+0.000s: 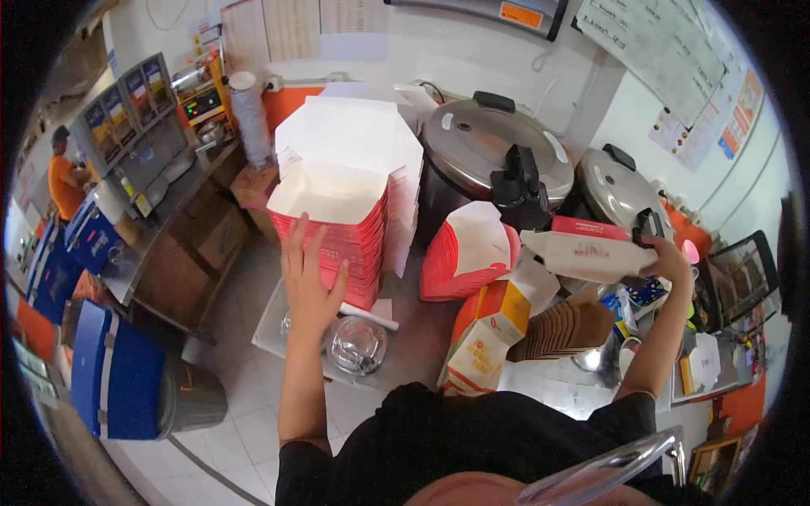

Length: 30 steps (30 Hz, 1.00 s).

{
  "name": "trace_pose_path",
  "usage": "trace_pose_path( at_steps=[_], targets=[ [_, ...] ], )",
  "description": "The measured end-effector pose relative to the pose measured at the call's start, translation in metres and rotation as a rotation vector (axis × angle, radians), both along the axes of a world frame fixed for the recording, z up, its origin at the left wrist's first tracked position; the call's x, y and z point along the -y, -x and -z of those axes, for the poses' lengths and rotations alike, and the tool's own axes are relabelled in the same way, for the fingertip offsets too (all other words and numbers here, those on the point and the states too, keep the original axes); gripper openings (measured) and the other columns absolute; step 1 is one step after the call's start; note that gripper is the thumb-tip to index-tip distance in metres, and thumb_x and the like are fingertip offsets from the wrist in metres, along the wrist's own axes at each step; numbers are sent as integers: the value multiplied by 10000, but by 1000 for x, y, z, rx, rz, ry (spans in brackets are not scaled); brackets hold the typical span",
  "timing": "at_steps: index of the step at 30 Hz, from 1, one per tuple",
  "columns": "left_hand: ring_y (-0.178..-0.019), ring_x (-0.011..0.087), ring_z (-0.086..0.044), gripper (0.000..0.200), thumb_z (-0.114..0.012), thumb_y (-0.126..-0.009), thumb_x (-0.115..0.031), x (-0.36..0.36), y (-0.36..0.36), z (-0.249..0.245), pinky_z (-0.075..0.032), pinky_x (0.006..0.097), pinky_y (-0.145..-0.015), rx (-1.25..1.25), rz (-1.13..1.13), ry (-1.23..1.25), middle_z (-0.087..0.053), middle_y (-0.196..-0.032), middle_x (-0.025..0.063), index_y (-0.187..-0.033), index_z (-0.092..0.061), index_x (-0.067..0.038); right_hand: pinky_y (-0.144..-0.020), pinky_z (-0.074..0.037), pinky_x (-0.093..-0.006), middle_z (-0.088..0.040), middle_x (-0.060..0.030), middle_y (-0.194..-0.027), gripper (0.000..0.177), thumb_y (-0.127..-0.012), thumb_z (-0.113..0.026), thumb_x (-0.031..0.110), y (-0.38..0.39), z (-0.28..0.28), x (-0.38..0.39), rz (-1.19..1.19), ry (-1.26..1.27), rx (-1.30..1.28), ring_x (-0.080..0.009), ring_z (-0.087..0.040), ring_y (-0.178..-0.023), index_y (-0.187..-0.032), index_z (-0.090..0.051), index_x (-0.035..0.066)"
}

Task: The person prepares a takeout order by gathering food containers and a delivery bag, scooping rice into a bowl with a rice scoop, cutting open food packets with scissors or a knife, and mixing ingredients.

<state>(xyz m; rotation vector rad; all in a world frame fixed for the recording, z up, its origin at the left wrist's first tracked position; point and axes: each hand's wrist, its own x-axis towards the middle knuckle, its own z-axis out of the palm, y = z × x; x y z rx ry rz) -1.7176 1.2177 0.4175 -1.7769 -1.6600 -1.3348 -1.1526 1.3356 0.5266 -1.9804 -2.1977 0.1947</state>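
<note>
My left hand (308, 282) lies flat with its fingers spread against the front of a tall stack of red-and-white takeaway boxes (346, 211), whose top box stands with its lid up. My right hand (666, 260) reaches out to the right and grips the end of a folded white-and-red carton (586, 253), held sideways above the counter. Between the two hands a single red-and-white box (466, 251) sits tilted on the counter.
Two large steel cookers (485, 139) (616, 190) stand at the back. Orange-and-white cartons (489, 337), brown sleeves (565, 329) and a clear lid (357, 346) lie near the steel counter's front (422, 337). At far left a person in orange (66, 177) stands by a drinks counter.
</note>
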Motion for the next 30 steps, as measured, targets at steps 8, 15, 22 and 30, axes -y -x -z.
trace_pose_path(
  at_steps=[8,15,22,30],
  targets=[
    [-1036,334,-394,527,-734,-572,-216,-30,13,22,-305,441,-895,-48,-30,63,-457,-1024,129,-1013,-491,-58,-795,-434,-347,-579,-168,-969,420,-728,-508,-29,35,-35,5,121,-317,313,-285,-557,-922,-1144,-471,6],
    [-1010,336,-409,465,-750,-579,-178,-11,5,23,-331,437,-855,18,-70,34,-469,-996,127,-953,-510,-41,-843,-407,-317,-540,-96,-1066,349,-855,-498,245,327,-41,-95,-1093,258,-315,-183,-515,-951,-1145,-504,50],
    [-1030,338,-394,468,-752,-582,-156,-11,5,23,-328,441,-854,-4,-86,35,-457,-997,125,-958,-499,-38,-757,-441,-394,-580,-217,-963,415,-708,-567,255,491,60,-202,-1033,3,-35,-336,-559,-908,-1042,-547,9],
    [-1005,338,-406,480,-756,-571,-161,-14,6,26,-336,442,-842,21,-81,38,-465,-977,124,-957,-500,-37,-735,-443,-384,-584,-209,-945,369,-709,-572,229,493,62,-205,-1015,77,-257,-338,-561,-880,-1008,-561,12]
  ],
)
